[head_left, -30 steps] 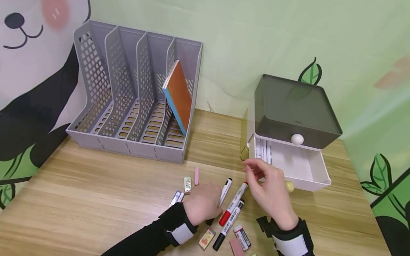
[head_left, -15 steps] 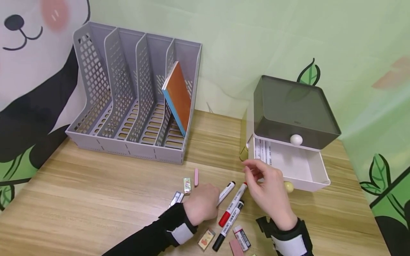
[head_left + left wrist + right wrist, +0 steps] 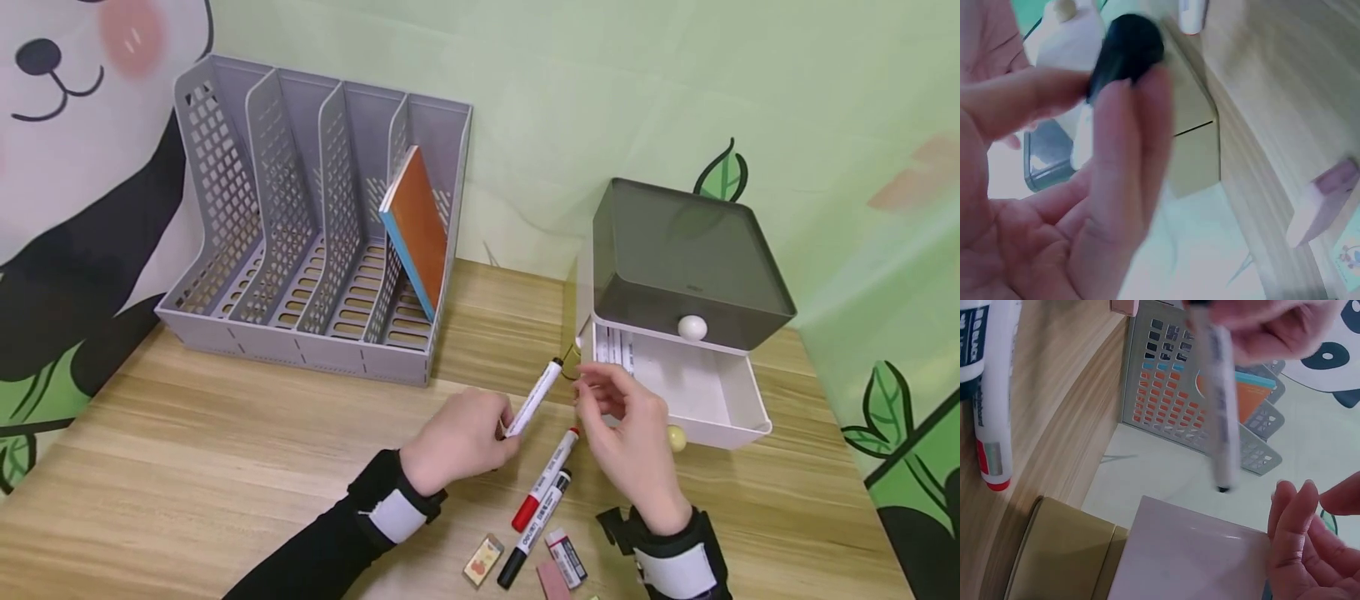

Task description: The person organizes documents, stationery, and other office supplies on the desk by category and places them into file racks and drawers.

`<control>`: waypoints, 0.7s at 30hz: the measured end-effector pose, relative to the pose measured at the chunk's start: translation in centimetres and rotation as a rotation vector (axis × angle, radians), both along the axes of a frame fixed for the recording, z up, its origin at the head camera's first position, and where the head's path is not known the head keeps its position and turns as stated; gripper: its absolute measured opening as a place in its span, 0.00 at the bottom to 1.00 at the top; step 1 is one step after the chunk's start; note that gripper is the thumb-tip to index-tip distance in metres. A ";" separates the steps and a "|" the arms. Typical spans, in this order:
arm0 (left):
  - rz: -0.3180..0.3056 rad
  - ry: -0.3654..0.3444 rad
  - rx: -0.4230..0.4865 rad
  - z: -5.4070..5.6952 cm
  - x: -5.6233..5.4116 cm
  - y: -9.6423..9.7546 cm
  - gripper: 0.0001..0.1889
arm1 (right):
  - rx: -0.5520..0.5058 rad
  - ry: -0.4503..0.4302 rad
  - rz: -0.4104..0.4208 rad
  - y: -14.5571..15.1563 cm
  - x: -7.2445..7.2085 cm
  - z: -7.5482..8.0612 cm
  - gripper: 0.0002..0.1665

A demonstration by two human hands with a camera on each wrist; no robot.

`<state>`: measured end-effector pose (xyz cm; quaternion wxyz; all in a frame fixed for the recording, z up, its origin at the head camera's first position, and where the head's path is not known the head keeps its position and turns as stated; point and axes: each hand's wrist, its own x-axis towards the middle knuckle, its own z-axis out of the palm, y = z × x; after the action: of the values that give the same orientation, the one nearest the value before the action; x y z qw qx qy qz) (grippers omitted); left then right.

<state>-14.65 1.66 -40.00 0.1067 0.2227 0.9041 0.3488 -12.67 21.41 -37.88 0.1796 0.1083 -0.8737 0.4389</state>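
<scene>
Head view: pinching a white marker [image 3: 537, 397] by its black cap [image 3: 1132, 47] between the fingers [image 3: 1115, 156] of the left hand [image 3: 461, 437], tilted above the desk [image 3: 225, 442], well apart from the left edge. With the fingers of the right hand [image 3: 632, 450] loosely bent close to the open drawer [image 3: 723, 433], near the back right corner. Below, side by side on the desk: a red marker [image 3: 551, 471] and a black marker [image 3: 536, 527].

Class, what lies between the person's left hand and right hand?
In the head view, the white marker pinched by the left hand juts toward the right hand; part of the red marker also lies between them.
</scene>
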 end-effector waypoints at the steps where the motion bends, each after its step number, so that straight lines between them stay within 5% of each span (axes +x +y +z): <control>1: 0.002 -0.005 0.034 0.1 -0.1 -0.1 0.07 | -0.022 -0.009 -0.005 0.0 0.0 0.0 0.13; 12: -0.050 -0.004 0.295 0.8 -0.3 0.5 0.06 | -0.104 -0.064 0.018 0.2 -0.2 -0.1 0.19; 21: -0.079 -0.016 0.347 0.7 0.3 1.4 0.07 | -0.154 -0.096 0.064 0.1 0.0 0.0 0.24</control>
<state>-14.34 3.10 -39.31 0.0876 0.2702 0.8200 0.4969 -12.66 21.48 -37.87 0.1313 0.1010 -0.8411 0.5149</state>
